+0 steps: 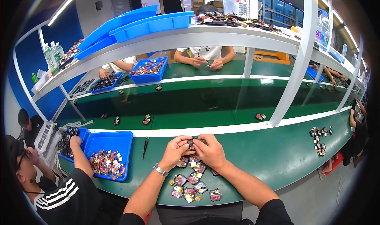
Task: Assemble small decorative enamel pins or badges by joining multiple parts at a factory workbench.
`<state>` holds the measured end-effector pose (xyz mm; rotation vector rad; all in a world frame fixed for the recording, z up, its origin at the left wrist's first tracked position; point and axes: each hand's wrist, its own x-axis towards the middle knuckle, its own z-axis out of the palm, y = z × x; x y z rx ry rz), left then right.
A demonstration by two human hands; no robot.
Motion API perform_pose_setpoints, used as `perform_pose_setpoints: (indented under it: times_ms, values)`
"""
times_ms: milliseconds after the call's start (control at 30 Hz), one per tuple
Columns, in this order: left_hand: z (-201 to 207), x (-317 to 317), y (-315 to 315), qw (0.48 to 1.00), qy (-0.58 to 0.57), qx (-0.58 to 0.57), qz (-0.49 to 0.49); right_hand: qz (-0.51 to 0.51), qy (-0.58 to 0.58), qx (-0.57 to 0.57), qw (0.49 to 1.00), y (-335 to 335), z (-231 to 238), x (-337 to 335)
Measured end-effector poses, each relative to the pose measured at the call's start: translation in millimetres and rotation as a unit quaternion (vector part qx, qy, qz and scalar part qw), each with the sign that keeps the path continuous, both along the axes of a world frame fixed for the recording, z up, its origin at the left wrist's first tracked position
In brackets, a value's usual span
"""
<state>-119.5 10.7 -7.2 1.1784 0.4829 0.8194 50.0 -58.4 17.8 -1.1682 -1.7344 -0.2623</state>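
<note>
Above the green table (253, 157), my left hand (177, 151) and my right hand (211, 150) are closed together on a small dark electronic assembly (191, 143). My fingertips pinch it from both sides and hide much of it. A loose cluster of small electronic assemblies (201, 186) lies just below my hands; they have black or clear housings with pink, white and yellow parts. A pair of dark tweezers (145, 147) rests on the table to the left of my left hand.
Left of me stands a blue tray (129, 143) of pink and white parts, beside a blue tray (83, 133) of black parts where a co-worker's hand (75, 141) reaches. More assemblies (318, 140) lie at the right. A white-framed shelf (253, 38) crosses overhead beyond a conveyor belt (206, 102).
</note>
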Motion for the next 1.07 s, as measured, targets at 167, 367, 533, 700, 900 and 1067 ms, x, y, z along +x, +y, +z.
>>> perform_pose_setpoints:
  times_ms: [167,367,533,700,900,1067]
  values:
    - [2,1,-2,1.0,0.0,-0.011,-0.001,0.011,-0.083,0.019,0.996,2,-5,5]
    - [-1,0,0,1.0,0.017,-0.014,-0.002,0.009,-0.043,-0.026,0.999,-3,-1,-3]
    - [1,1,-3,1.0,0.016,-0.015,0.0,0.002,-0.048,-0.023,0.999,-1,-9,-1]
    - [1,2,-4,1.0,0.011,-0.014,-0.004,0.0,-0.048,-0.01,0.999,2,-14,-1]
    - [-2,7,-4,0.999,0.0,-0.04,0.021,-0.012,-0.066,-0.022,0.997,3,-13,-2]
    - [-3,6,-4,0.997,0.053,0.011,0.062,0.105,0.134,-0.147,0.974,9,-13,3]
